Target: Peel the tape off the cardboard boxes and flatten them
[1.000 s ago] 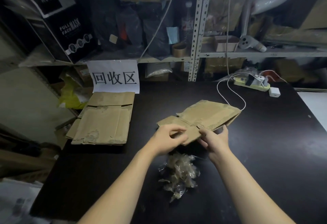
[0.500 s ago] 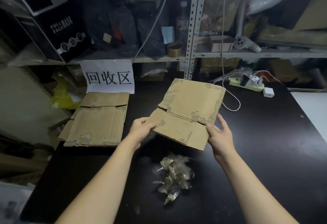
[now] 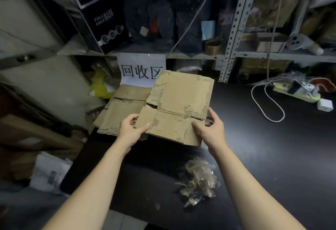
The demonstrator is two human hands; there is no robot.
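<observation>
I count two bare hands, the left hand (image 3: 131, 129) and the right hand (image 3: 211, 129), and one flattened brown cardboard box (image 3: 181, 106) between them. There is one pile of flattened brown cardboard (image 3: 123, 109), its layers too tight to number. Add one heap of crumpled clear tape (image 3: 199, 180), one white paper sign (image 3: 138, 66), one pale yellow power strip (image 3: 294, 93), one white cube charger (image 3: 324, 104) and one brown tape roll (image 3: 213, 46).

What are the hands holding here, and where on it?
Both hands hold one flattened cardboard box: the left hand grips its near left corner, the right hand its near right edge.
</observation>
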